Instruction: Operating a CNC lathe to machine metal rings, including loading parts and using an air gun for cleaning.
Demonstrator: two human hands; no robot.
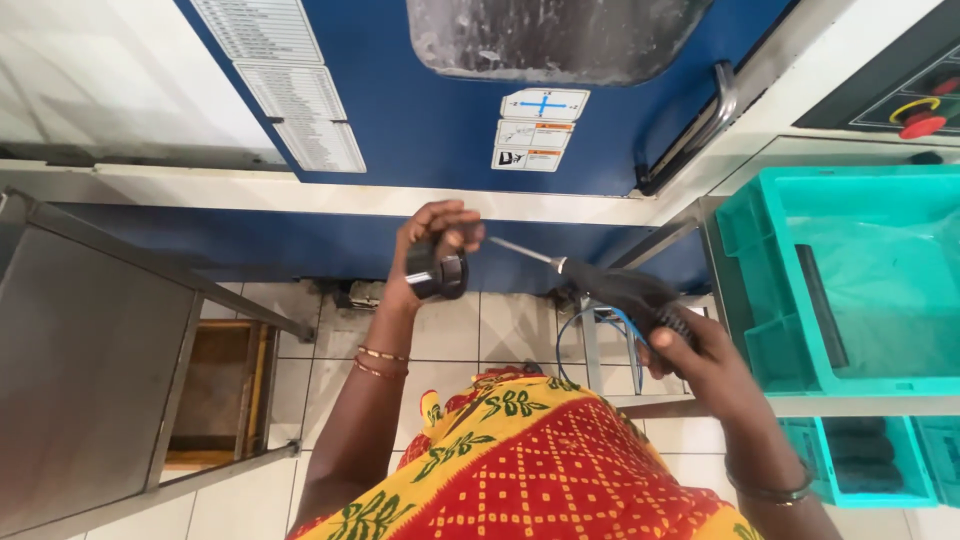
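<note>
My left hand [432, 240] is raised in front of the blue machine door and grips a small black round part [437, 273]. My right hand [700, 355] holds a black air blow gun [625, 292] by its handle; its thin metal nozzle [520, 250] points left, with the tip close to the black part. A blue hose [580, 325] hangs from the gun. Both wrists carry thin bangles.
A blue machine door [420, 110] with white labels and a window stands ahead. A metal table [80, 350] is on the left. A teal crate [850, 280] lined with clear plastic sits on the right, more crates below it. A red stop button [922, 122] is at the upper right.
</note>
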